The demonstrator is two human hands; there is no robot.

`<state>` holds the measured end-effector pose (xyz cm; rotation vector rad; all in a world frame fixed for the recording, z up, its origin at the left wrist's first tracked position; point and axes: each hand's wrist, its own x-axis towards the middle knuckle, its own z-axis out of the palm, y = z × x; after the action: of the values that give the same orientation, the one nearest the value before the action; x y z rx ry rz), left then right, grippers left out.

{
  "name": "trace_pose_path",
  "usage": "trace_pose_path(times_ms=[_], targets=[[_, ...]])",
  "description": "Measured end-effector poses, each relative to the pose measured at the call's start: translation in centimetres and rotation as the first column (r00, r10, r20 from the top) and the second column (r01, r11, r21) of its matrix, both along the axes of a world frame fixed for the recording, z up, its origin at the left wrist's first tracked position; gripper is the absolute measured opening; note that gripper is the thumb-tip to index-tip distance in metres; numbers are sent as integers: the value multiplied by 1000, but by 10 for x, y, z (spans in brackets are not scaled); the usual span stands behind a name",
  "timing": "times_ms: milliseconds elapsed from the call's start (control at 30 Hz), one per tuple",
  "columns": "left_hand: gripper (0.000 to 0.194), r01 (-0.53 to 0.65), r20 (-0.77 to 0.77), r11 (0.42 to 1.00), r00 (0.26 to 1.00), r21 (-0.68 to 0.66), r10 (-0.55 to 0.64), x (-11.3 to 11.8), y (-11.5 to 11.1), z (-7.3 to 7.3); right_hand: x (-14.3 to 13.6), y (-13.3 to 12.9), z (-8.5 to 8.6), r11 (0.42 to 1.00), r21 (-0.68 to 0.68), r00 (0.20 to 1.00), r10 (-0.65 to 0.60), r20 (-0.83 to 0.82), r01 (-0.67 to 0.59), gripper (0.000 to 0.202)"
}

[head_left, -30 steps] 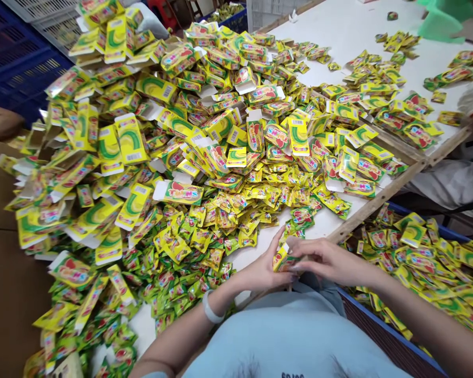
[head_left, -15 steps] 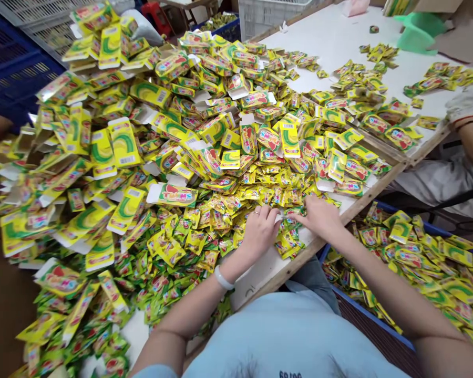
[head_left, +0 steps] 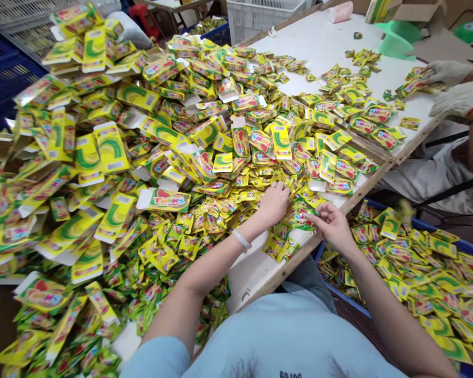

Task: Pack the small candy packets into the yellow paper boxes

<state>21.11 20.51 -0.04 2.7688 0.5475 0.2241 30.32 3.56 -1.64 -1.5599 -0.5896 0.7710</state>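
Note:
My left hand [head_left: 275, 202], with a bracelet on its wrist, reaches into the heap of small yellow candy packets [head_left: 244, 195]. Its fingers are curled down there, and what they grip is hidden. To its right, my right hand [head_left: 334, 227] hovers by the table edge with thumb and fingers apart. The thumb tip is beside a green and red packet [head_left: 300, 214]. More loose packets [head_left: 276, 247] lie below it. Yellow and green cardboard boxes [head_left: 163, 200], many with white flaps out, are piled behind and left of my hands.
A blue crate [head_left: 350, 302] full of boxes stands below the table [head_left: 256, 275] at my right; a blurred yellow-green object [head_left: 404, 210] is above it. Across the table, a co-worker's gloved hands [head_left: 457, 100] handle packets. White crate [head_left: 260, 21] and green scoop [head_left: 398, 39] are farther back.
My hands have moved apart: the left went forward and right into the packets, the right drew away rightward. The white flap between them is gone. A co-worker's gloved hands have come over the table.

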Motion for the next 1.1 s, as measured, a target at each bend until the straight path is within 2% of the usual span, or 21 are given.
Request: trace_pose_path(times_ms=[67, 133, 233, 300, 333, 400, 467, 500, 567, 633, 667, 700, 733, 767, 833, 933, 1000, 1100], targets=[[10, -33, 176, 977, 982, -212, 72, -11, -2, 4, -7, 4, 7, 996, 67, 980, -52, -189, 66, 53], [17, -38, 314, 895, 929, -444, 196, -27, -6, 10, -18, 12, 14, 985, 136, 966, -68, -251, 105, 54], [33, -21, 317, 686, 877, -727, 362, -51, -14, 18, -35, 29, 21, 975, 210, 980, -25, -197, 67, 49], [45, -14, 277, 543, 849, -840, 450, -63, -20, 24, -43, 38, 22, 975, 219, 993, -13, -114, 38, 45], [51, -8, 262, 484, 834, -875, 486, -68, -22, 27, -45, 42, 22, 976, 215, 998, -19, -64, 33, 42], [57, 1, 241, 418, 818, -909, 522, -75, -27, 32, -46, 46, 20, 980, 195, 999, -47, 26, 41, 40], [56, 10, 255, 425, 813, -905, 524, -78, -32, 33, -45, 46, 19, 983, 172, 995, -81, 61, 69, 45], [54, 4, 279, 469, 809, -883, 518, -79, -35, 33, -44, 46, 19, 984, 169, 997, -67, 42, 59, 50], [49, -30, 350, 635, 813, -772, 464, -80, -40, 32, -45, 45, 20, 982, 186, 997, 56, -61, -44, 58], [47, -76, 409, 832, 844, -550, 348, -82, -37, 34, -47, 43, 21, 962, 217, 960, 210, -187, -168, 52], [44, -98, 420, 905, 862, -413, 285, -84, -31, 37, -48, 42, 21, 956, 221, 941, 245, -233, -194, 45], [40, -127, 418, 951, 876, -282, 241, -87, -20, 42, -48, 41, 21, 958, 213, 934, 247, -259, -194, 40], [36, -170, 413, 971, 883, -165, 225, -91, -5, 49, -48, 40, 20, 964, 200, 938, 226, -261, -177, 36], [33, -233, 409, 970, 880, -67, 240, -96, 14, 57, -47, 39, 19, 969, 188, 949, 204, -242, -160, 33], [33, -395, 402, 917, 851, 62, 339, -106, 59, 74, -44, 36, 16, 974, 169, 967, 184, -177, -154, 30], [50, -688, 399, 717, 693, 114, 601, -115, 119, 91, -43, 34, 12, 978, 149, 976, 169, -134, -149, 31], [59, -757, 299, 632, 649, 164, 700, -115, 140, 92, -46, 33, 11, 979, 137, 974, 169, -152, -149, 33], [60, -744, 207, 624, 667, 239, 716, -108, 142, 88, -49, 33, 14, 973, 126, 964, 214, -158, -195, 34]])
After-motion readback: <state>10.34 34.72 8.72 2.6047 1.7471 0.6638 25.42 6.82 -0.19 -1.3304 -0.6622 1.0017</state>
